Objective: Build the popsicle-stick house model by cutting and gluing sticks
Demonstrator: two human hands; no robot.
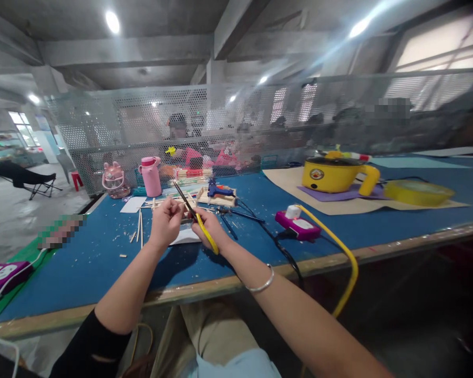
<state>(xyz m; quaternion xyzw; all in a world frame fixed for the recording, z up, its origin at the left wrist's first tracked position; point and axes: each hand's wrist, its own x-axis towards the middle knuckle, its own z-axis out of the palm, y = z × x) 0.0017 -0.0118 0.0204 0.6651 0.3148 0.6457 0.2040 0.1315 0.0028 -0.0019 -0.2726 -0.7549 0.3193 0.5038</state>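
Observation:
Over the blue table [102, 262], my right hand [209, 227] is closed around the yellow handles of a pair of scissors [195, 216], whose dark blades point up and to the left. My left hand [166, 223] is closed in a pinch beside the blades, holding something thin that I cannot make out. A white paper [185, 237] lies on the table under both hands. Thin wooden sticks [139, 226] and small offcuts lie scattered to the left of my left hand.
Behind the hands sit a blue glue gun [217, 190] on a stick frame, a pink bottle [152, 176] and a pink cup [114, 179]. A purple power strip [298, 224] with yellow cable, a yellow pot [335, 173] and yellow lid [418, 191] lie right. A person sits behind the mesh screen [260, 121].

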